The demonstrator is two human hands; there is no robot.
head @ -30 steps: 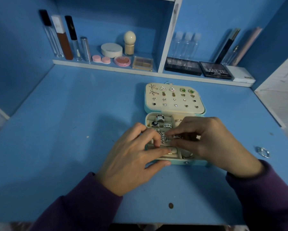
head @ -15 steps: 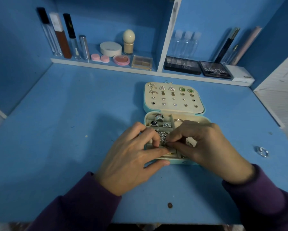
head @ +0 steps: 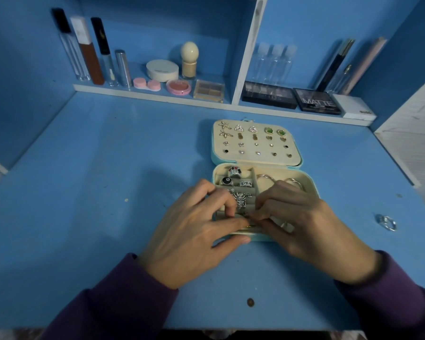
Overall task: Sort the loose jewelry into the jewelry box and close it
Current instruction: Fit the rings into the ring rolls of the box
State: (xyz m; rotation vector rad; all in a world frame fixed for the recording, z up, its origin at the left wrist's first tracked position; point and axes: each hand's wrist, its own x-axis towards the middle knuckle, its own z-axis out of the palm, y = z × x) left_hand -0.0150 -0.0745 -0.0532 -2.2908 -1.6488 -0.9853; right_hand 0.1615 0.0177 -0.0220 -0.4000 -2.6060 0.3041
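While the fingers (head: 268,207) of the right hand (head: 304,227) pinch a small gold piece (head: 250,226) at the ring rolls, the left hand (head: 189,241) curls its fingers (head: 225,204) onto the same spot; whether they grip cannot be told. Both work over the open jewelry box (head: 246,159): three rings (head: 226,180) and one spidery silver piece (head: 241,200) in the rolls, two hoops (head: 265,177) beside them, twenty studs (head: 268,130) in the lid. One silver ring (head: 386,222) lies loose on the blue surface (head: 83,192), at the right. Behind, a shelf (head: 157,93) carries cosmetics (head: 162,69) between blue walls.
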